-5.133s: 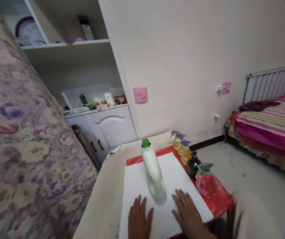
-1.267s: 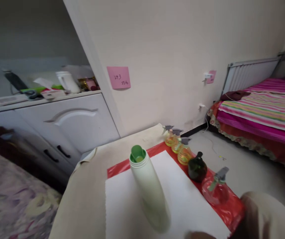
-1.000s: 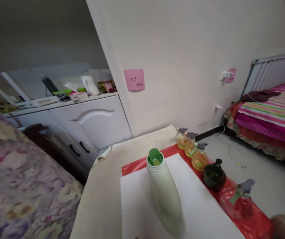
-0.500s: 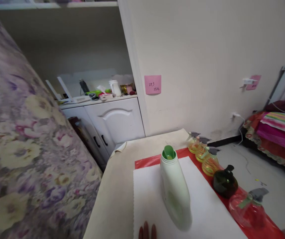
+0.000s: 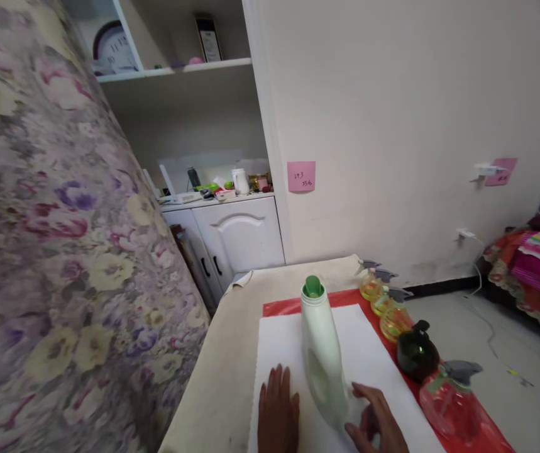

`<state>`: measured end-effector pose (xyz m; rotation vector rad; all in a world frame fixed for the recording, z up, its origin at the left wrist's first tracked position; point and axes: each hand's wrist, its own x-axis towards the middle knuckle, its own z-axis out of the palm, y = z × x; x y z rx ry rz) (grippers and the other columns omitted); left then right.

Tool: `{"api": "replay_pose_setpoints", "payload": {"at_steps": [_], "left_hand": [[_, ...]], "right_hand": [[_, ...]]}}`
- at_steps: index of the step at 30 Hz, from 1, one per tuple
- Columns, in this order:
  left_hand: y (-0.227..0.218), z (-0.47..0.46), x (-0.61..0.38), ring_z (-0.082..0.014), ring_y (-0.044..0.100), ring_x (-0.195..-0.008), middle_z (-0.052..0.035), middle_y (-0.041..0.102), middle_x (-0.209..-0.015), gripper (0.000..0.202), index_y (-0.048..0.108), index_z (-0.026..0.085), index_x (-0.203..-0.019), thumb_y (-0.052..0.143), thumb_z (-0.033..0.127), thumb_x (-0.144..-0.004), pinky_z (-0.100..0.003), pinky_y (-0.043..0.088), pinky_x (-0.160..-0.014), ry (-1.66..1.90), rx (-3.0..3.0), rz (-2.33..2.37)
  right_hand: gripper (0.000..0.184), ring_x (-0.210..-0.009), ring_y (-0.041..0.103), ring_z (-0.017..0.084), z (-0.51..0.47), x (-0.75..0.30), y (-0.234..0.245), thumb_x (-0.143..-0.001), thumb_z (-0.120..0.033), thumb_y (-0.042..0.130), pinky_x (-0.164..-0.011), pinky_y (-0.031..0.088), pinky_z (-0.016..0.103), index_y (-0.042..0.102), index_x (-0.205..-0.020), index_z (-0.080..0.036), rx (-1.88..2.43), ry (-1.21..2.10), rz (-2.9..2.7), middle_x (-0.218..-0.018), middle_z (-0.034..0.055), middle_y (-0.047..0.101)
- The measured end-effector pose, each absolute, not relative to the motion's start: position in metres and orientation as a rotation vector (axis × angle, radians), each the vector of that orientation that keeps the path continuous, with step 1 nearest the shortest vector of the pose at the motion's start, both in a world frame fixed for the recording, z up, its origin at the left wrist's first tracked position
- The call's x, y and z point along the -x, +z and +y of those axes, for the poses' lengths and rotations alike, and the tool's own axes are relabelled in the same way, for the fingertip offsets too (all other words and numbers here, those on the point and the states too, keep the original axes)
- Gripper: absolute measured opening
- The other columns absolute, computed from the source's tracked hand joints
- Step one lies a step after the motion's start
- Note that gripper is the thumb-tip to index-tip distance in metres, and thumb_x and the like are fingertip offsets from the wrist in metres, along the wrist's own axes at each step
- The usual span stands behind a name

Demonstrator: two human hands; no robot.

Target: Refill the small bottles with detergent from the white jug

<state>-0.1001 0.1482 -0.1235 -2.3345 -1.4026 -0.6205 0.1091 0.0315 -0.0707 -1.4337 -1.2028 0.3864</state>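
Note:
A pale green plastic bottle (image 5: 324, 358) stands on a white sheet (image 5: 279, 340); no cap covers its green pouring spout (image 5: 314, 287). To the left of the bottle my left hand (image 5: 278, 409) lies flat, palm down on the sheet, fingers stretched out and holding nothing. My right hand (image 5: 377, 420) is at the bottle's lower right side, thumb and forefinger apart and curved toward its base. Whether the fingertips touch the bottle I cannot tell.
Along the right edge, on red sheeting (image 5: 281, 307), is a row of spray bottles: several yellow ones (image 5: 395, 324), a dark green one (image 5: 417, 353) and a clear reddish one (image 5: 453, 402). A floral curtain (image 5: 85, 264) hangs at left, a cabinet (image 5: 246, 239) behind.
My left hand has come further into view beside the bottle. My right hand has come in to the bottle's lower right side. The camera view has shifted, and the bottle still stands on the sheet.

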Motion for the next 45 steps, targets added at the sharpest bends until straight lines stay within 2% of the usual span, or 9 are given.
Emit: {"api": "replay_pose_setpoints", "payload": {"at_steps": [4,7,10,23,35,38,41,43,45], "left_hand": [[-0.123,0.166,0.093,-0.0268,0.051,-0.128,-0.0085,0.057,-0.139,0.044,0.054,0.022,-0.134,0.042,0.027,-0.092,-0.045,0.044,-0.100,-0.580,2.264,-1.382],[-0.136,0.169,0.095,-0.0275,0.053,-0.126,-0.0088,0.057,-0.139,0.046,0.055,0.025,-0.134,0.046,0.027,-0.089,-0.045,0.043,-0.099,-0.576,2.220,-1.294],[-0.144,0.171,0.096,-0.0281,0.054,-0.125,-0.0088,0.058,-0.138,0.047,0.056,0.025,-0.133,0.048,0.025,-0.087,-0.045,0.042,-0.099,-0.597,2.183,-1.269],[-0.145,0.177,0.094,-0.0289,0.053,-0.123,-0.0099,0.061,-0.135,0.045,0.058,0.023,-0.130,0.050,0.026,-0.086,-0.046,0.040,-0.098,-0.668,2.143,-1.220],[-0.117,0.165,0.092,-0.0290,0.048,-0.130,-0.0100,0.054,-0.142,0.045,0.051,0.023,-0.137,0.043,0.031,-0.093,-0.046,0.040,-0.103,-0.512,2.285,-1.309],[-0.114,0.164,0.091,-0.0293,0.048,-0.131,-0.0105,0.053,-0.142,0.045,0.051,0.023,-0.137,0.042,0.030,-0.094,-0.047,0.039,-0.103,-0.514,2.306,-1.325],[-0.112,0.163,0.089,-0.0295,0.048,-0.130,-0.0112,0.053,-0.142,0.044,0.052,0.022,-0.136,0.043,0.031,-0.094,-0.047,0.039,-0.103,-0.519,2.323,-1.343],[-0.112,0.161,0.088,-0.0295,0.048,-0.130,-0.0115,0.053,-0.142,0.044,0.052,0.022,-0.136,0.043,0.032,-0.094,-0.047,0.039,-0.103,-0.524,2.329,-1.353],[-0.112,0.160,0.087,-0.0295,0.048,-0.131,-0.0119,0.053,-0.142,0.045,0.052,0.021,-0.136,0.043,0.032,-0.094,-0.047,0.038,-0.104,-0.534,2.325,-1.361]], "right_hand": [[0.047,-0.055,0.057,0.013,0.061,-0.097,-0.042,-0.080,-0.040,0.063,-0.054,0.053,0.026,0.052,-0.123,-0.023,1.314,0.411,-1.153,-0.110,0.0070,0.061],[0.029,-0.057,0.058,0.015,0.073,-0.091,-0.034,-0.084,-0.044,0.059,-0.056,0.051,0.025,0.062,-0.100,-0.020,1.365,0.436,-1.247,-0.088,0.0036,0.066],[0.026,-0.055,0.057,0.015,0.078,-0.090,-0.037,-0.086,-0.045,0.058,-0.053,0.048,0.023,0.062,-0.086,-0.020,1.412,0.458,-1.302,-0.066,-0.0009,0.062],[0.039,-0.057,0.059,0.017,0.079,-0.087,-0.046,-0.086,-0.057,0.053,-0.055,0.050,0.024,0.062,-0.089,-0.019,1.444,0.431,-1.246,-0.068,0.0003,0.065],[0.026,-0.069,0.062,0.018,0.072,-0.088,-0.036,-0.089,-0.046,0.054,-0.066,0.051,0.026,0.060,-0.092,-0.021,1.454,0.512,-1.278,-0.077,0.0002,0.066],[0.022,-0.068,0.061,0.017,0.068,-0.089,-0.036,-0.089,-0.039,0.055,-0.066,0.053,0.027,0.058,-0.103,-0.022,1.426,0.485,-1.269,-0.088,0.0016,0.065],[0.036,-0.069,0.061,0.015,0.055,-0.094,-0.046,-0.089,-0.028,0.052,-0.066,0.055,0.027,0.047,-0.124,-0.024,1.378,0.439,-1.265,-0.108,0.0059,0.060],[0.037,-0.075,0.062,0.017,0.041,-0.100,-0.060,-0.090,-0.024,0.049,-0.067,0.055,0.027,0.044,-0.127,-0.025,1.373,0.386,-1.295,-0.111,0.0067,0.057],[0.030,-0.084,0.062,0.020,0.026,-0.105,-0.078,-0.089,-0.022,0.049,-0.073,0.056,0.030,0.050,-0.119,-0.026,1.386,0.281,-1.354,-0.106,0.0064,0.058]]}}
